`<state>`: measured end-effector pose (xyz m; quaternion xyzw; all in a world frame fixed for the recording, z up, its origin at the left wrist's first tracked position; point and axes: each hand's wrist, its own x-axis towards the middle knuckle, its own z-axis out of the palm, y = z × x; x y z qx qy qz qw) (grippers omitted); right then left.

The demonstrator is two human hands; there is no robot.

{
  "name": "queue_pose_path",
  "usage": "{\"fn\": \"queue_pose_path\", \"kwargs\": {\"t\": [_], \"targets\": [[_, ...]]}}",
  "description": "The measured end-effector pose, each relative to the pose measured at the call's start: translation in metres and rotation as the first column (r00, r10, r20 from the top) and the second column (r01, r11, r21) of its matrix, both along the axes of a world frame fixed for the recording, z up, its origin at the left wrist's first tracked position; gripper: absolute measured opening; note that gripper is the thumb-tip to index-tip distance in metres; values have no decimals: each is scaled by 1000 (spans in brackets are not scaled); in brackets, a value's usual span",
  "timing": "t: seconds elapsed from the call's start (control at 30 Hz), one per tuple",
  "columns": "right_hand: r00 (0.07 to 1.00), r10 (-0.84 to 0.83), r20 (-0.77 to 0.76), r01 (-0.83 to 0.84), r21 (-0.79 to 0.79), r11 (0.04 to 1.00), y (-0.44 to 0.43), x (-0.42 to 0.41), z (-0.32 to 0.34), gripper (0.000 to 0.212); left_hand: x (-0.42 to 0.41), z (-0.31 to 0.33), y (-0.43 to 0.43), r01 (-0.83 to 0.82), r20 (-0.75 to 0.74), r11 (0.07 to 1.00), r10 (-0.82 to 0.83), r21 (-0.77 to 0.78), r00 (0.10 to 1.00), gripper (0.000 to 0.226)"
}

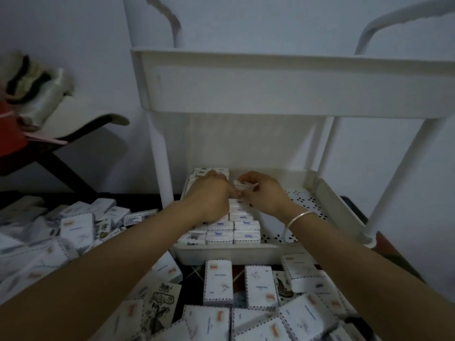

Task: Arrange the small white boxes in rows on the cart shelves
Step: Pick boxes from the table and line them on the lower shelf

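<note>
The right hand (264,193) is pinching a small white box (243,185) above the rows (246,232) on the lower cart shelf (327,193). The left hand (211,195) is curling beside it; its hold cannot be determined. Risk: lowering the box tilted is likely to be displacing neighbouring rows.

A plain pale wall (73,33) rises beyond the left grip (211,195), dull in dim, bluish light. Well to the left of that grip stands a dark-framed chair (73,126) with a pale seat, carrying a crumpled bundle (39,94) and a red object (9,136).
</note>
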<state>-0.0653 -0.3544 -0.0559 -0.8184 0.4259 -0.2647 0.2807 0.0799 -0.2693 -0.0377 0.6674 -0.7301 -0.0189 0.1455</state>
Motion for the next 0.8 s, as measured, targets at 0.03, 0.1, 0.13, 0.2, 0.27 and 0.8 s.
{"fn": "queue_pose_path", "kwargs": {"t": [0.03,0.1,0.13,0.2,0.27,0.8], "targets": [[1000,20,-4,-20,44,999,-1,1,1,32,-3,3,6,-18,-34,1000,17,-14,999,48],[996,66,-58,-61,87,994,-3,0,2,33,-8,9,19,-39,-96,996,31,-82,995,40],[993,88,-81,-80,103,991,-3,0,4,33,-11,12,26,-27,-121,994,14,-109,993,36],[989,120,-89,-107,139,985,-1,1,7,29,-17,17,40,28,-168,995,-44,-99,985,31],[988,134,-83,-118,171,978,3,2,7,24,-24,21,52,107,-182,993,-114,-49,977,27],[973,109,-203,-170,-314,934,81,-80,19,32,-70,-24,93,328,144,891,-386,313,911,31]]}}
